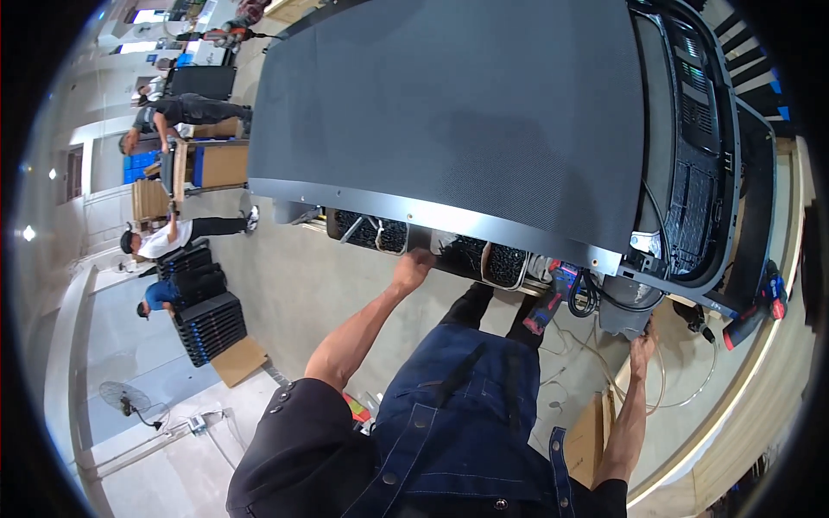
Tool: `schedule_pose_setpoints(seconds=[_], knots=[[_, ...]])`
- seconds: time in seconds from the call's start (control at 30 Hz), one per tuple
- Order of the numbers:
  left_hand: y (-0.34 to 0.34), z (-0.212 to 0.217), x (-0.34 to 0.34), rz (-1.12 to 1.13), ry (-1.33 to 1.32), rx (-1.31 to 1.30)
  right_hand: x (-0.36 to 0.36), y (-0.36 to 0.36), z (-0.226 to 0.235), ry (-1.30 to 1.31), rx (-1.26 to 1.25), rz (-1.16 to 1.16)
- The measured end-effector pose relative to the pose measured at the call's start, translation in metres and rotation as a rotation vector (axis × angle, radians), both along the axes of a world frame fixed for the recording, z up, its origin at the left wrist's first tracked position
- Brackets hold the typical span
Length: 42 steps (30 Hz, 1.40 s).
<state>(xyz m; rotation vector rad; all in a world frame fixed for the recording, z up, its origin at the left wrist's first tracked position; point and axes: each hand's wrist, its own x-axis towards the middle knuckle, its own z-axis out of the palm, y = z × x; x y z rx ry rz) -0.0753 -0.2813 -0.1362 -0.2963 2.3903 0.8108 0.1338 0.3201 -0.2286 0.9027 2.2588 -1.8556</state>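
Observation:
A long treadmill deck with a dark textured belt [449, 112] and a silver side rail [406, 214] fills the view ahead of me. Under the rail, black bins of small dark parts [499, 259] stand in a row. My left hand [416, 268] is at the rim between two bins, its fingers curled; what they hold, if anything, is hidden. My right hand [642, 347] has its fingers closed on the lower edge of a grey plastic cover [623, 306] below the deck's right end. Between my hands, a red and blue power driver [550, 298] hangs beside a coiled black cable [585, 295].
A black treadmill frame [704, 164] stands at the right. Another red and blue driver [764, 306] lies near a curved wooden edge [760, 371]. Hoses [661, 380] trail on the floor. Several people work at the left near stacked black parts [207, 324] and a fan [125, 397].

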Motion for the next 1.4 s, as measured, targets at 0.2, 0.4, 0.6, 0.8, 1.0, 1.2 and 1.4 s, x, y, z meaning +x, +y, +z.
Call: schedule_pose_setpoints(seconds=[0.2,0.4,0.6,0.8,1.0,1.2,1.4], knots=[[0.049,-0.082,-0.013,-0.203,0.174,-0.235,0.011,-0.024,0.054,-0.071,0.148,-0.286],[0.114,-0.073,0.011,-0.046,0.133,-0.254,0.034,-0.09,0.215,0.159,-0.026,-0.559],[0.047,-0.067,-0.019,-0.113,-0.025,0.183,-0.007,-0.166,0.308,0.72,-0.5,-0.979],[0.017,-0.057,-0.034,0.175,-0.21,0.578,-0.021,-0.179,0.396,0.759,-0.529,-0.858],[-0.011,-0.058,-0.045,0.295,-0.459,0.834,0.015,-0.189,0.492,0.842,-0.736,-0.621],[-0.023,-0.029,-0.047,0.417,-0.65,1.117,0.018,-0.252,0.572,1.121,0.032,-0.714],[-0.025,-0.001,-0.046,0.404,-0.663,1.268,-0.034,-0.289,0.543,1.309,0.002,-0.569]])
